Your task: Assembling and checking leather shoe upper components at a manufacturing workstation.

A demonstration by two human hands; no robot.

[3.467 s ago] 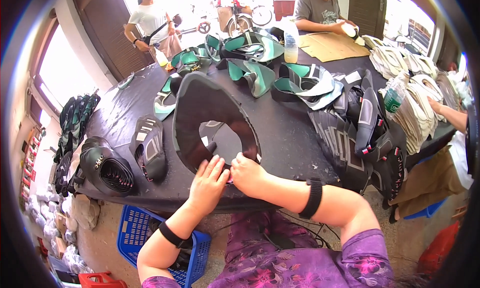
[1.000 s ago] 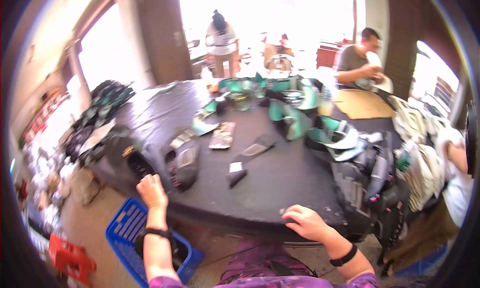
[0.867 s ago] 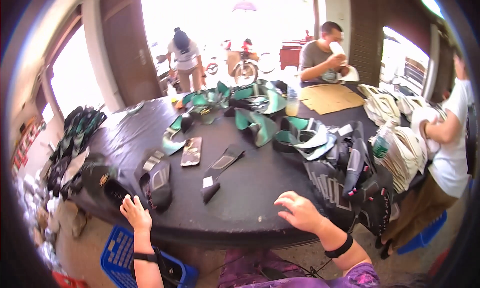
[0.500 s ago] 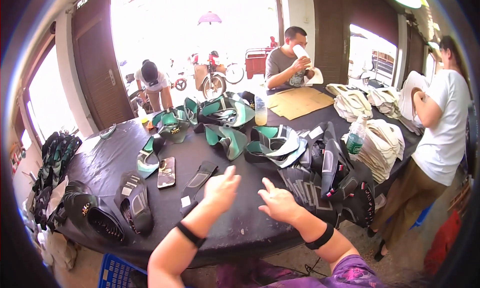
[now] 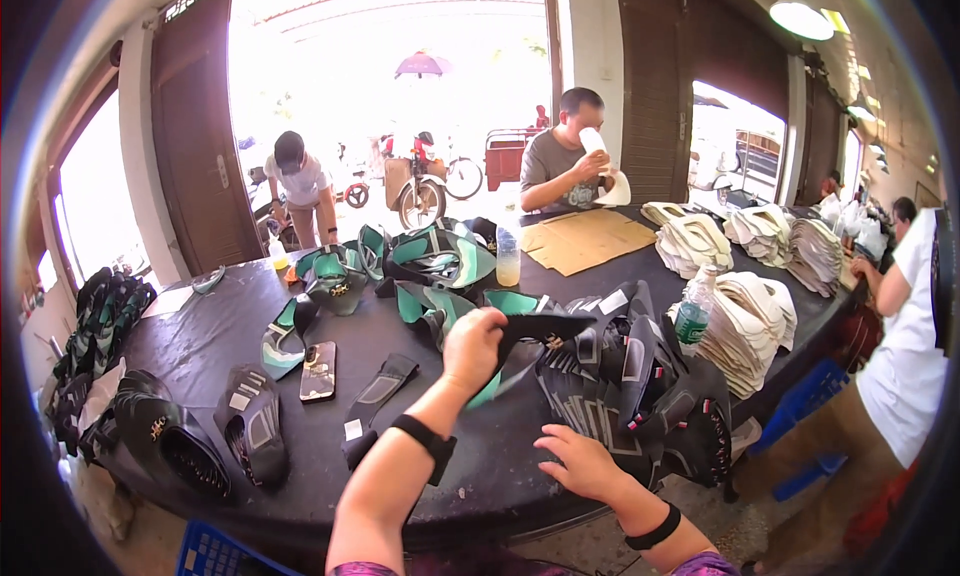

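Locate dk shoe-upper pc. (image 5: 552,327) above table (image 5: 490,486), approx. 2–3 o'clock from L hand (image 5: 474,344), gripped at one end by curled fingers. Note R hand (image 5: 582,464) at 5–6 o'clock from pc., w/ fingers loose and parted. Ref. phone (image 5: 318,373), 9 o'clock from L hand; cardboard (image 5: 585,241), 1 o'clock from pc.

A shoe piece (image 5: 548,328) juts rightward from my left fingers (image 5: 488,320) over the desk (image 5: 315,466). Left of them lies a smartphone (image 5: 318,372); farther left and nearer me sit bunched shoe uppers (image 5: 265,428). Beyond them stands a bottle (image 5: 508,259), cardboard (image 5: 588,240) just to its right. Ahead and right of my right fingers (image 5: 562,443) is an uppers heap (image 5: 634,381), then a second bottle (image 5: 692,314) beside stacked pieces (image 5: 752,328).
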